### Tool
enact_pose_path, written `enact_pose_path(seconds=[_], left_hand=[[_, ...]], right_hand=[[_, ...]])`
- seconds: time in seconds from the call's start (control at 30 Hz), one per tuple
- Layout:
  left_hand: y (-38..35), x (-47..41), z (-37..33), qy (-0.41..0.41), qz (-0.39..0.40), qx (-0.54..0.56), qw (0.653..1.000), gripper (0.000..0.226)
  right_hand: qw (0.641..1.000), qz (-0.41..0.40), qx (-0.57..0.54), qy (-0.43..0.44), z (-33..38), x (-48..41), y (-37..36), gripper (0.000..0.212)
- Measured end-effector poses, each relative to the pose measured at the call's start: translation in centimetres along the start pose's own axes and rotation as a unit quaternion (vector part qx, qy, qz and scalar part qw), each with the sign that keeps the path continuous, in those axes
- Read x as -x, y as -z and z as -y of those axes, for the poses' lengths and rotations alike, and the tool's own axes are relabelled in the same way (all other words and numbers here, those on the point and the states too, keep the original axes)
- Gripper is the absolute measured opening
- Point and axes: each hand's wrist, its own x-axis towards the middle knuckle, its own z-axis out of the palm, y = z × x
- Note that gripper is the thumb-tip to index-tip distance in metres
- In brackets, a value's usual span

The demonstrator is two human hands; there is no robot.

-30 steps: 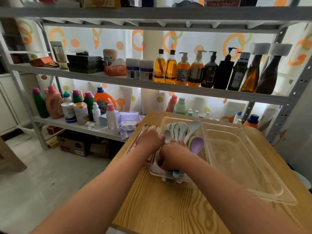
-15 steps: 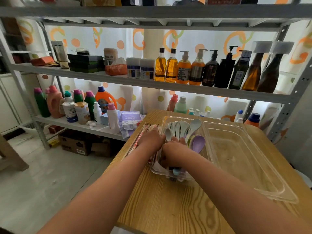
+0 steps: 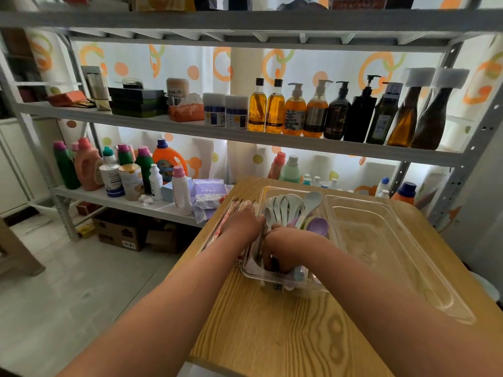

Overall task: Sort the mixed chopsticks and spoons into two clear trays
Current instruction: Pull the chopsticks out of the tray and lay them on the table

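A clear tray (image 3: 251, 270) on the wooden table holds several pale spoons (image 3: 285, 205) and purple spoons (image 3: 319, 226), bowls pointing away from me. My right hand (image 3: 288, 247) is inside this tray near its front end, fingers curled down around the spoon handles. Left of the tray lie several chopsticks (image 3: 232, 210) in red-printed wrappers. My left hand (image 3: 241, 224) rests on them, fingertips against the tray's left rim; its fingers are hidden under the back of the hand. A second, larger clear tray (image 3: 424, 281) stands to the right with nothing in it.
The wooden table (image 3: 285, 336) ends close at the left, with bare floor beyond. A metal shelf rack (image 3: 245, 133) behind the table carries bottles, boxes and detergent jugs. Small bottles (image 3: 291, 170) stand right behind the table's far edge.
Both hands stay at the spoon tray. My right hand has shifted slightly toward the tray's near end among the handles; my left hand has barely moved.
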Motion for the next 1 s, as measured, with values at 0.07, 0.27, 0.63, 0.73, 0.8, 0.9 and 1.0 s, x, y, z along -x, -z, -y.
enact_pose_path(seconds=[0.07, 0.27, 0.63, 0.73, 0.8, 0.9, 1.0], left_hand=[[0.0, 0.0, 0.0, 0.001, 0.001, 0.002, 1.000, 0.048], [0.1, 0.1, -0.1, -0.005, 0.005, 0.011, 1.000, 0.046], [0.1, 0.1, -0.2, 0.002, 0.003, 0.010, 1.000, 0.045], [0.1, 0.1, -0.2, 0.010, 0.007, 0.011, 1.000, 0.045], [0.2, 0.2, -0.3, 0.012, 0.012, 0.013, 1.000, 0.046], [0.1, 0.2, -0.2, 0.011, 0.018, 0.030, 0.999, 0.049], [0.3, 0.4, -0.3, 0.017, 0.024, 0.041, 0.999, 0.050]], right_hand=[[0.999, -0.004, 0.023, 0.022, -0.1, 0.3, 0.0, 0.038], [0.992, -0.028, 0.108, 0.056, 0.5, 0.3, -0.1, 0.037], [0.975, -0.082, 0.173, 0.113, -0.3, 0.5, -0.5, 0.029], [0.970, -0.090, 0.192, 0.121, -0.2, 0.6, -0.5, 0.030], [0.972, -0.099, 0.179, 0.119, -0.3, 0.8, -0.5, 0.032], [0.975, -0.121, 0.145, 0.115, -0.8, 1.4, -0.3, 0.028], [0.982, -0.134, 0.078, 0.105, -1.1, 1.9, 0.2, 0.025]])
